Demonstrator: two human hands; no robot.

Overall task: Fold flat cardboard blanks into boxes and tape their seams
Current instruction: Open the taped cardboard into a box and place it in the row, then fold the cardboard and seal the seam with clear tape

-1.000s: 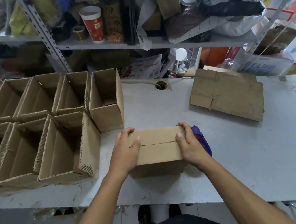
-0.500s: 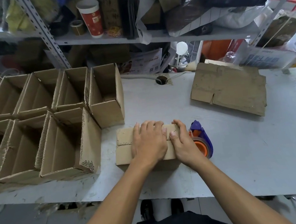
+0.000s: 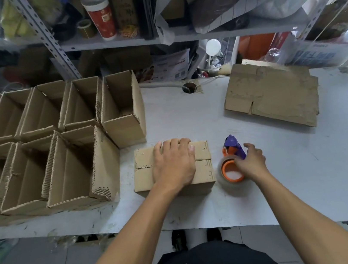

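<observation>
Pressing flat on the box (image 3: 172, 169) near the table's (image 3: 307, 157) front edge, left hand (image 3: 174, 165) open; right hand (image 3: 249, 161) seemingly grips tape dispenser (image 3: 232, 163).

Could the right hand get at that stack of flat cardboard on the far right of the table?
Probably yes: only bare table lies between the right hand and the flat cardboard, though it is on the tape dispenser.

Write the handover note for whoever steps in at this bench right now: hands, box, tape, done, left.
Left hand: flat on the closed box, pressing its flaps down.
Right hand: on the tape dispenser, which rests on the table right of the box; grip not yet clear.
Done: flaps folded shut; open boxes lined up at left.
Left: tape this seam. Flat blanks wait at far right.
</observation>
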